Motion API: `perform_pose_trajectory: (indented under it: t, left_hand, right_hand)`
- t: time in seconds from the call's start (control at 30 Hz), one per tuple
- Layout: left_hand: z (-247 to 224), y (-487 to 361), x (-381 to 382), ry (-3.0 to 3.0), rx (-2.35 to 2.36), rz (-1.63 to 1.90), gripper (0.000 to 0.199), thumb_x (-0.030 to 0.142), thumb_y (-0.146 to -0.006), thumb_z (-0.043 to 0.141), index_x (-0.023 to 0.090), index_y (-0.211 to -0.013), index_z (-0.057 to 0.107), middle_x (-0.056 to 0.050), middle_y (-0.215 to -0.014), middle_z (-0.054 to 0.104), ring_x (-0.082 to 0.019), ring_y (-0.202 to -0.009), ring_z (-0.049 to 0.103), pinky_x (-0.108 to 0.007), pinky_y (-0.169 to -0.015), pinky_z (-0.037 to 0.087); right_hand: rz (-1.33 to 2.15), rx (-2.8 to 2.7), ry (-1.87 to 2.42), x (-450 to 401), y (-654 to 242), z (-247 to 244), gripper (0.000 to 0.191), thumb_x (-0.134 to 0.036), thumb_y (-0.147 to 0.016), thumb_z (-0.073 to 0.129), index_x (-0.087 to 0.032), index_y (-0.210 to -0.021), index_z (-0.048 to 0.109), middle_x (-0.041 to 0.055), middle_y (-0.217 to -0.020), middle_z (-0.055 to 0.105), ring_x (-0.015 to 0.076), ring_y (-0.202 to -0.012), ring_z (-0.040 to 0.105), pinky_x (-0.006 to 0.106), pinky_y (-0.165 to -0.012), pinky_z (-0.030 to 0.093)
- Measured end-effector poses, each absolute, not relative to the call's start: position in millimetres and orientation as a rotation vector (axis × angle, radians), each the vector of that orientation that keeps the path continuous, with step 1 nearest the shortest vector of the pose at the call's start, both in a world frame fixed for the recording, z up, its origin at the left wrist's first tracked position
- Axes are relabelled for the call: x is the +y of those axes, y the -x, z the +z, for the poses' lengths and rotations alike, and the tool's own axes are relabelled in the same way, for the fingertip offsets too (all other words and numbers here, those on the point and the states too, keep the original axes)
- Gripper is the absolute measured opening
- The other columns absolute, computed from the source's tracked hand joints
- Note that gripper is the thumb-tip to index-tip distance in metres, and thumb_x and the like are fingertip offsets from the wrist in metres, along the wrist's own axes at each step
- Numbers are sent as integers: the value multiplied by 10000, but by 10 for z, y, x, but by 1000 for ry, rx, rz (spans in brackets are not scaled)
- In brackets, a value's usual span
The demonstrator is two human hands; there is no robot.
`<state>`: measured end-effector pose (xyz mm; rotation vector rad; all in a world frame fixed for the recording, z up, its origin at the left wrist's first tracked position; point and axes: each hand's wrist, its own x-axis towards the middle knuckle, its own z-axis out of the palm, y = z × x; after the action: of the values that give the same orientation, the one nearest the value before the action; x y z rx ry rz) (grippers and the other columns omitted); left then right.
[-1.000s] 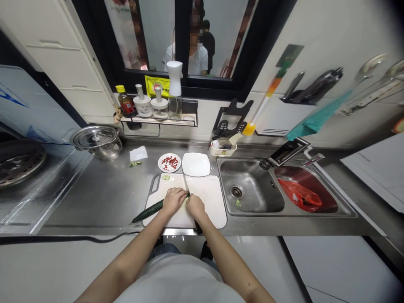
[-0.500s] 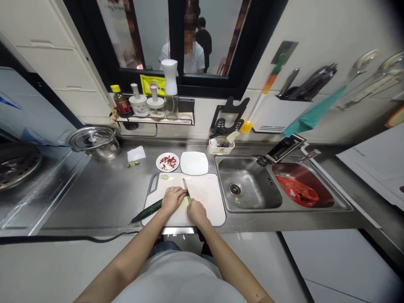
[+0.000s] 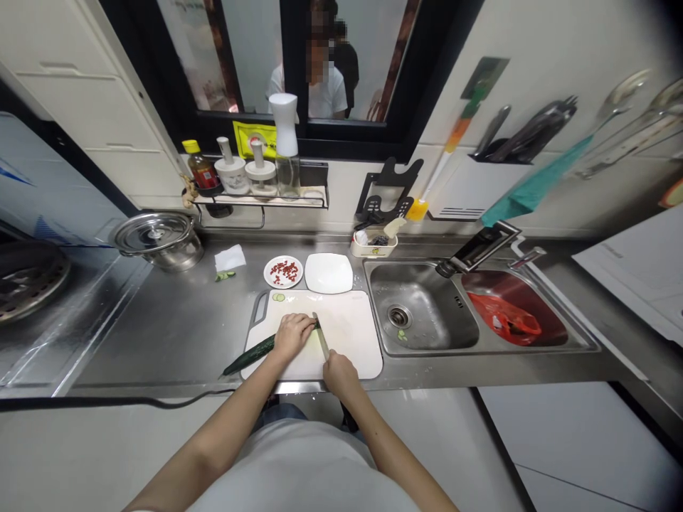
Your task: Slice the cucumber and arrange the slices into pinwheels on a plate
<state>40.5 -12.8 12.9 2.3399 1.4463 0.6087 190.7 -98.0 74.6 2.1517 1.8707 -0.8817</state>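
Observation:
A long dark green cucumber (image 3: 250, 355) lies slantwise over the left part of the white cutting board (image 3: 355, 334), its far-left tip past the board's edge. My left hand (image 3: 291, 334) is closed over its right end. In my right hand (image 3: 340, 372) is a knife (image 3: 322, 340), gripped by a handle that my fingers hide. Its blade points away from me and lies against the cucumber's cut end, close to my left fingertips. A couple of pale cucumber slices (image 3: 278, 297) rest at the board's upper left corner.
Behind the board stand a plate of chopped red pieces (image 3: 284, 272) and a white square plate (image 3: 329, 273). To the right is a double sink (image 3: 427, 341) with a red plastic bag (image 3: 504, 320). A lidded steel pot (image 3: 160, 242) and white paper (image 3: 230, 258) are left.
My right hand has drawn the knife back toward me and slightly right. My left hand stays on the cucumber, almost unmoved. The camera view has shifted slightly.

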Motion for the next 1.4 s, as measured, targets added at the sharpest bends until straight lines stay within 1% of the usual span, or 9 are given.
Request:
perform_pose_trajectory:
  t: [0.37, 0.7, 1.0, 1.2, 1.4]
  left_hand:
    - [124, -405, -131, -2362, 1438, 644, 242, 330, -933, 477, 264, -1048, 680, -40, -989, 671, -191, -943, 559, -353, -856, 385]
    - [111, -406, -128, -2350, 1435, 632, 238, 334, -932, 482, 267, -1036, 685, -37, -982, 674, -188, -937, 558, -350, -855, 379]
    - [145, -415, -140, -2321, 1452, 587, 240, 349, -927, 491, 278, -1044, 688, -38, -991, 675, -195, -951, 557, -358, -859, 367]
    - [149, -423, -133, -2310, 1458, 584, 234, 334, -922, 501, 275, -1051, 687, -41, -986, 675, -192, -943, 560, -356, -856, 364]
    - [196, -414, -116, -2312, 1452, 569, 230, 312, -917, 501, 272, -1046, 686, -41, -981, 671, -189, -927, 572, -353, -850, 371]
  right_hand:
    - [-924, 1851, -2157, -1113, -1961, 788, 337, -116, -902, 351, -89, -1131, 597, 178, -1022, 677, 230, -1030, 621, 272, -790, 406]
    - [-976, 1819, -2122, -1180, -2011, 909, 348, -93, -904, 343, -65, -1137, 599, 183, -1032, 676, 234, -1040, 616, 268, -785, 402]
    - [-987, 1845, -2120, -1162, -2044, 948, 325, -89, -903, 350, -92, -1092, 615, 164, -1032, 682, 214, -1004, 623, 253, -766, 389]
    - [-972, 1812, -2142, -1104, -2037, 911, 320, -120, -908, 356, -89, -1100, 610, 172, -1062, 672, 225, -994, 627, 268, -748, 397]
    - [-956, 1848, -2157, -1020, -2021, 899, 343, -154, -915, 345, -89, -1142, 595, 167, -1073, 672, 226, -1015, 621, 269, -771, 399]
